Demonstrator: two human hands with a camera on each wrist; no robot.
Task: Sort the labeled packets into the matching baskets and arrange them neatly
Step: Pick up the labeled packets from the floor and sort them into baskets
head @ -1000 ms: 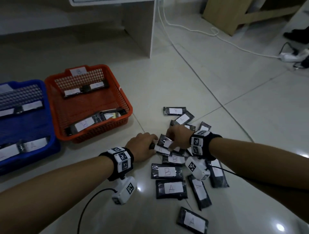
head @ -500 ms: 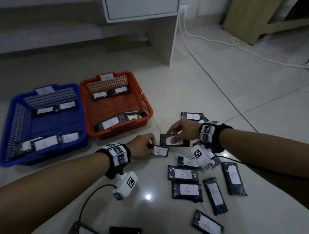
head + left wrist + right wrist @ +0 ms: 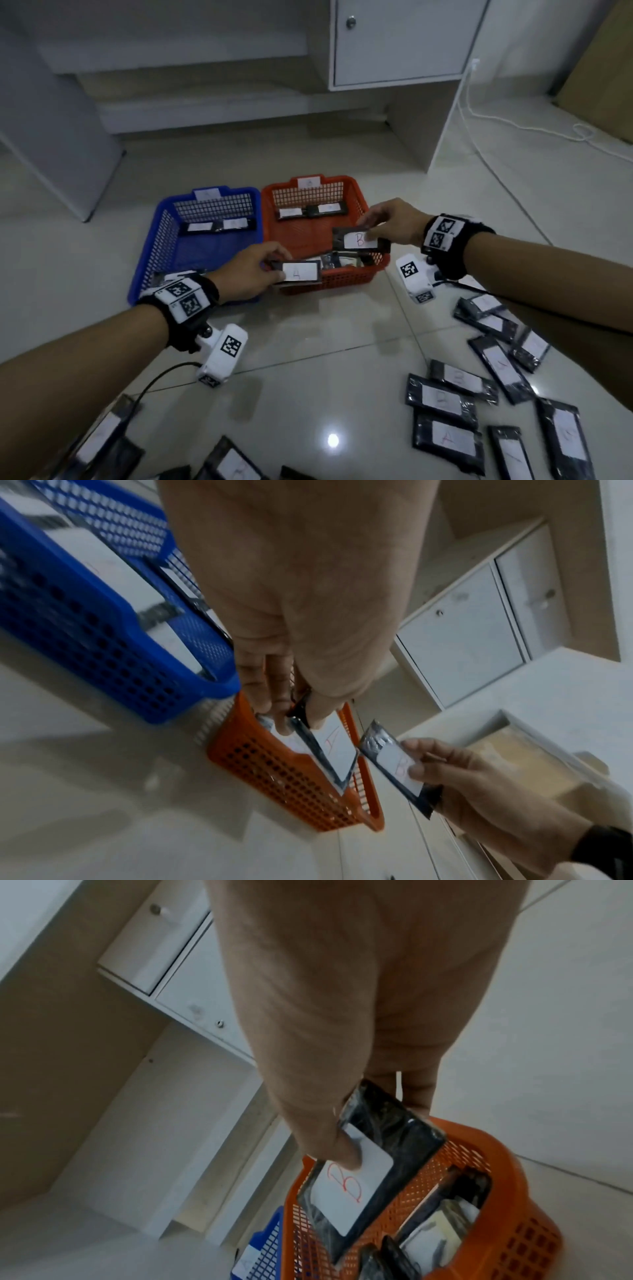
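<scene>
My left hand (image 3: 253,274) pinches a black packet labeled A (image 3: 298,272) by its left end, held in the air over the front rim of the orange basket (image 3: 356,192), beside the blue basket (image 3: 161,233). In the left wrist view the same packet A (image 3: 334,753) hangs from my fingers. My right hand (image 3: 390,222) pinches a packet labeled B (image 3: 359,240) above the orange basket's right side; the right wrist view shows packet B (image 3: 363,1185) over the basket (image 3: 514,1218). Both baskets hold packets lined up at back and front.
Several loose black packets (image 3: 445,404) lie on the tiled floor at the lower right and along the bottom edge. A white cabinet (image 3: 400,41) stands behind the baskets, with a white cable (image 3: 486,116) running down to the right of it.
Both hands lifted their packets off the floor pile and carried them up toward the baskets. My view tilted up, so the baskets now sit at the centre.
</scene>
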